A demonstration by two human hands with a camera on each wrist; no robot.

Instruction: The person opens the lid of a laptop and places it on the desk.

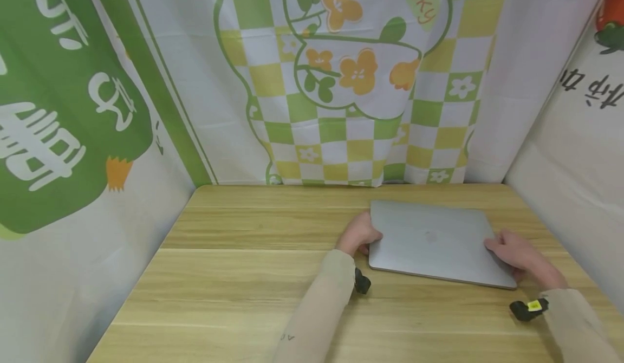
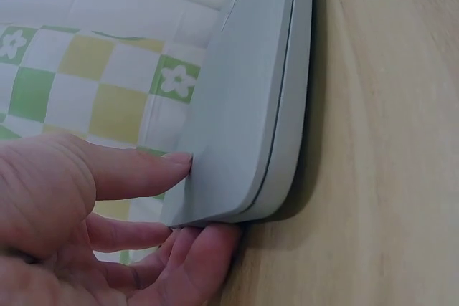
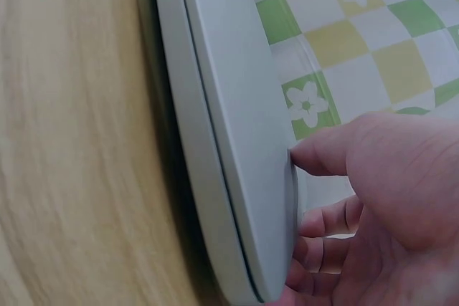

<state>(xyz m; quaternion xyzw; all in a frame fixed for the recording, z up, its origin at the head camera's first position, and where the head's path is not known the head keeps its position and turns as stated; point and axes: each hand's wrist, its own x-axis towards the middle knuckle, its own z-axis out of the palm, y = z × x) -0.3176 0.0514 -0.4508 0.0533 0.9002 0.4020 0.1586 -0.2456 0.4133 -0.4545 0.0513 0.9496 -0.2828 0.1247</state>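
Note:
A closed silver laptop [image 1: 429, 244] lies lid up at the right of the wooden table, close over its surface. My left hand [image 1: 359, 234] grips its left side, thumb on the lid and fingers curled at the edge below. On the opposite side my right hand [image 1: 519, 252] holds the laptop the same way. In the left wrist view, the left thumb [image 2: 147, 171] presses the lid near a rounded corner. From the right wrist, the right thumb [image 3: 323, 152] meets the lid's edge, and the other fingers [image 3: 323, 252] bend beneath the side, their tips partly hidden.
The wooden table [image 1: 219, 298] extends to the left and front of the laptop. A checkered, flowered curtain [image 1: 312, 135] hangs behind its far edge. Printed cloth walls [image 1: 575, 179] stand at both sides. Black wrist cameras [image 1: 526, 310] sit on both forearms.

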